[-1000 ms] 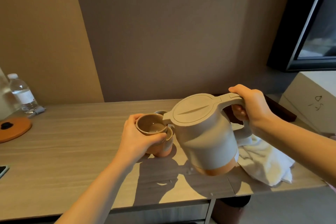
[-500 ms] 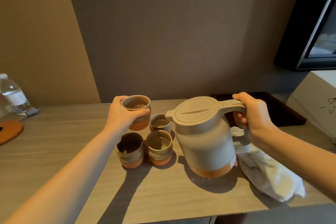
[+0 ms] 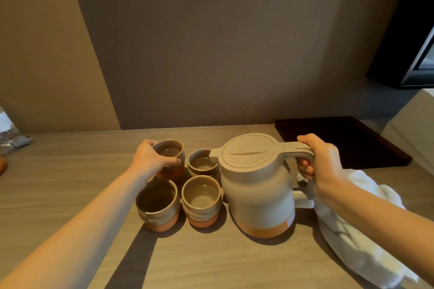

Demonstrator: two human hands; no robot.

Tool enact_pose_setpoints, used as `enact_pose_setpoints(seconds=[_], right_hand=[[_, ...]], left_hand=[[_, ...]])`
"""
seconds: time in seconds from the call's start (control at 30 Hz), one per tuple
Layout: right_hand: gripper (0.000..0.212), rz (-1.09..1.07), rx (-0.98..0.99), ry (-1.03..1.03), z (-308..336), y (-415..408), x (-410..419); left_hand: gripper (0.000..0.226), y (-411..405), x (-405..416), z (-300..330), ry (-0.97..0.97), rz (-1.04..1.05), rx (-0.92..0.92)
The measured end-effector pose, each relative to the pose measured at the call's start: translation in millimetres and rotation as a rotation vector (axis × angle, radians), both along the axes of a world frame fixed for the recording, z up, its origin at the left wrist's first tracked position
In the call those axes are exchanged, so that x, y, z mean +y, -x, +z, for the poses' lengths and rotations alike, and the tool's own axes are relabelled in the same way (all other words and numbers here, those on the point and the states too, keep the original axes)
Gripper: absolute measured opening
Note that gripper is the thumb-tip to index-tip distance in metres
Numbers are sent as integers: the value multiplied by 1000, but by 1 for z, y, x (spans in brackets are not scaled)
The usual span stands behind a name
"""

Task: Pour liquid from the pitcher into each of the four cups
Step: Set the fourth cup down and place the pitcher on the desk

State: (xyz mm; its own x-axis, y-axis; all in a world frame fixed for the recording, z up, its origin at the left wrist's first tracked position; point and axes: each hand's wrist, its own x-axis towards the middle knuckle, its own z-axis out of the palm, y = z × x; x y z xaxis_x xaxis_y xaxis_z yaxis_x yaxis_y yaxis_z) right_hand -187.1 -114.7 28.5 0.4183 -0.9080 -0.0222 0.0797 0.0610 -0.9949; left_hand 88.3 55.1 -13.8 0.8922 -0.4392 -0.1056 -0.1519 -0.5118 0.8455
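A beige pitcher (image 3: 257, 185) with an orange base and a closed lid stands upright on the wooden table (image 3: 70, 185). My right hand (image 3: 321, 166) grips its handle. Left of it, several beige-and-orange cups form a square. My left hand (image 3: 150, 162) holds the far-left cup (image 3: 170, 151), which sits low at the table and has liquid in it. The far-right cup (image 3: 203, 163) is partly hidden by the pitcher's spout. The near-left cup (image 3: 157, 204) looks dark inside; the near-right cup (image 3: 201, 197) shows a pale bottom.
A white towel (image 3: 366, 241) lies crumpled right of the pitcher, under my right forearm. A dark tray (image 3: 340, 141) sits at the back right. A water bottle (image 3: 5, 129) stands at the far left edge. A black screen (image 3: 420, 37) hangs at the upper right.
My left hand carried the cup from the pitcher's spout back and left, then lowered it into the far-left spot. The pitcher went from tilted to upright on the table.
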Motion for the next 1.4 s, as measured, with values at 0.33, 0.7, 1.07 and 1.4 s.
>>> enact_pose_setpoints(seconds=[0.33, 0.7, 1.07, 1.4], right_hand=[[40, -39, -41, -37, -12, -10, -4], [36, -48, -28, -28, -11, -4, -4], [35, -43, -60, -60, -7, 0, -3], [35, -15, -81, -58, -17, -1, -16]], left_hand=[[84, -5, 5, -14, -172, -19, 16], [102, 1, 11, -2, -250, -85, 54], [65, 93, -10, 29, 262, -220, 83], [38, 135, -29, 9, 495, -254, 438]])
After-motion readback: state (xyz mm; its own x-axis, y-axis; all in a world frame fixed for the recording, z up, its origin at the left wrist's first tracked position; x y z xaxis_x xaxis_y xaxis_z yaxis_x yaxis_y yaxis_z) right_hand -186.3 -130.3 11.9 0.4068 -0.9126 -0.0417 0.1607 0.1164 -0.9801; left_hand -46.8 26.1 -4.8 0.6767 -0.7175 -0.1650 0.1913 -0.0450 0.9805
